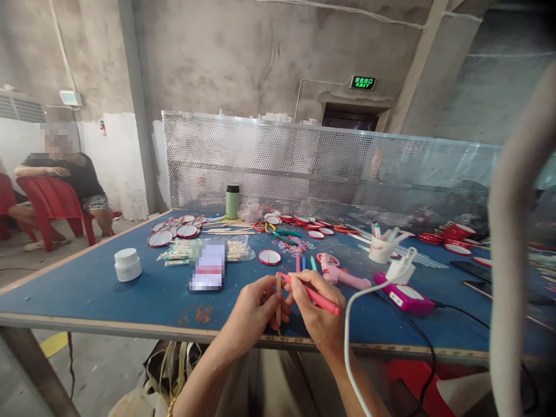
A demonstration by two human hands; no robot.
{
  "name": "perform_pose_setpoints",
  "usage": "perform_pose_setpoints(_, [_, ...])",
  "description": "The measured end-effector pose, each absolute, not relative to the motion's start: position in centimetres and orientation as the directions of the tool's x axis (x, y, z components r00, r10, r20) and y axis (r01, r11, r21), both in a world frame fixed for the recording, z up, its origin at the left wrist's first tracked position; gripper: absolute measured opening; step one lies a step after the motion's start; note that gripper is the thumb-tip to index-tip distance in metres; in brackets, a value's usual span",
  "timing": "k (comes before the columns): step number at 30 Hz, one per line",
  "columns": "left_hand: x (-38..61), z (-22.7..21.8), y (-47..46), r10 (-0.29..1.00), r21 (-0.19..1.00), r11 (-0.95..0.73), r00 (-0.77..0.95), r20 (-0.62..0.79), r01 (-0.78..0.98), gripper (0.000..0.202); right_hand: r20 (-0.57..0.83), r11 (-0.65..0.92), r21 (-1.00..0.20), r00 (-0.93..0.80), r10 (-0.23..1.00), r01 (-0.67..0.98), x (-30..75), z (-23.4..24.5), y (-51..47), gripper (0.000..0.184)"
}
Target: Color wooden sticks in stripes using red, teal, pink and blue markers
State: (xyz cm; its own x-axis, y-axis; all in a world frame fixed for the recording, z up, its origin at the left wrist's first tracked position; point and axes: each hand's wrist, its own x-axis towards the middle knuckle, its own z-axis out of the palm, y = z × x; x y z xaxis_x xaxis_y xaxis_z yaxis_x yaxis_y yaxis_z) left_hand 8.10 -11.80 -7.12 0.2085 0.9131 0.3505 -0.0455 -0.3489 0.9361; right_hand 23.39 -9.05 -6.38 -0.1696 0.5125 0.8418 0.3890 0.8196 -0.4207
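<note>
The left grip point(256, 307) pinches a flat pale wooden stick point(278, 315); the right grip point(316, 301) pinches a coral-pink pen point(325, 302), tip beside the stick's top.

On the worktop point(82, 298), well left of the glue gun point(336, 274), stands the jar point(127, 266); behind the gun, leftward, the bottle point(232, 204). Right of the gun lies the box point(408, 295); behind-right stands the cup point(381, 251). Before the gun, leftward, are the left hand point(256, 307) and right hand point(316, 304).

From my remote seat I see a workshop: glue gun point(347, 278) and pliers point(271, 229) on the blue worktable point(160, 301), bare concrete wall point(208, 58) beyond it.
</note>
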Motion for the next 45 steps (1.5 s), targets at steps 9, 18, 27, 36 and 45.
perform_pose_setpoints(9, [8.13,-7.05,-11.83,0.911,0.934,-0.354,0.21,0.355,-0.047,0.03,0.846,0.823,-0.417,-0.165,0.507,0.386,23.25,-6.23,-9.26,0.011])
perform_pose_setpoints(18, [8.07,-6.81,-12.11,0.916,0.939,-0.341,0.21,0.341,-0.036,0.032,0.835,0.806,-0.438,-0.153,0.529,0.397,23.3,-6.21,-9.3,0.011])
perform_pose_setpoints(27, [8.04,-6.93,-11.88,0.914,0.937,-0.347,0.206,0.348,-0.044,0.031,0.829,0.798,-0.455,-0.139,0.541,0.394,23.19,-6.13,-9.45,0.012])
perform_pose_setpoints(36, [8.05,-6.76,-12.05,0.915,0.938,-0.341,0.208,0.345,-0.055,0.034,0.826,0.796,-0.458,-0.141,0.546,0.396,23.33,-6.18,-9.4,0.014])
perform_pose_setpoints(45, [8.07,-6.92,-12.01,0.912,0.936,-0.347,0.212,0.352,-0.06,0.033,0.825,0.805,-0.457,-0.157,0.542,0.379,23.34,-6.16,-9.43,0.012])
